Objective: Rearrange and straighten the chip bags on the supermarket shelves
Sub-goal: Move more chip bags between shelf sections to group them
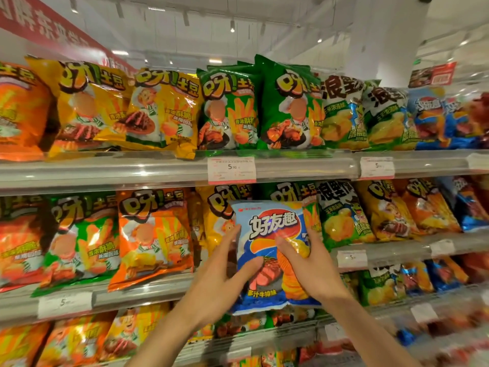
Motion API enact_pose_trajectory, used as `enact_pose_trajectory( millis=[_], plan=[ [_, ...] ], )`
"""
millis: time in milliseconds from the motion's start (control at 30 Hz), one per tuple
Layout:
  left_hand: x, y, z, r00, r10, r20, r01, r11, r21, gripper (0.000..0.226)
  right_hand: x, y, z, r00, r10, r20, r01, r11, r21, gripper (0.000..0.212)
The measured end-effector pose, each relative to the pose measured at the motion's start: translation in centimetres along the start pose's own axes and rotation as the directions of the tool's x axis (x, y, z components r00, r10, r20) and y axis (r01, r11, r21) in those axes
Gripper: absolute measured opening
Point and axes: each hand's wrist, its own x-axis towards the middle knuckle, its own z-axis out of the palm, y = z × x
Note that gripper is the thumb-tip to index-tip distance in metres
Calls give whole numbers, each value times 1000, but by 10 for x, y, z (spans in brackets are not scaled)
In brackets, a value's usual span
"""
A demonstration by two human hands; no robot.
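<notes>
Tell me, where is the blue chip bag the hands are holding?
In the head view, the blue chip bag is low centre, held between the left hand and right hand, in front of the middle shelf's yellow bag and green bag.

White price tags (pixel 231 170) hang on the shelf rails, beneath a red banner (pixel 39 25) and ceiling lights (pixel 232 29).

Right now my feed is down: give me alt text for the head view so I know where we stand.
Both hands hold a blue chip bag upright in front of the middle shelf, the left hand gripping its left edge and the right hand its right side. Orange, yellow and green chip bags crowd the shelves around it, some leaning.
</notes>
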Motion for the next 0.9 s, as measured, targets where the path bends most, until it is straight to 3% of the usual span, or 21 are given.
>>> enact_pose_trajectory(
  millis=[300,600,800,900],
  plan=[
    [-4,10,36,1000,1,5,-1,998,-62,82,-15,10,-36,1000,16,16,-17,998,56,87],
    [19,93,167,999,-10,31,11,999,-38,72,-15,54,-182,1000,2,-25,-1,999,38,71],
    [48,158,304,995,-2,98,6,999,-43,75,-7,105,-326,993,40,-109,-45,998,-43,112],
    [64,179,361,989,3,147,0,1000,-17,82,-4,131,-386,988,50,-145,-58,997,-51,117]
  ],
)
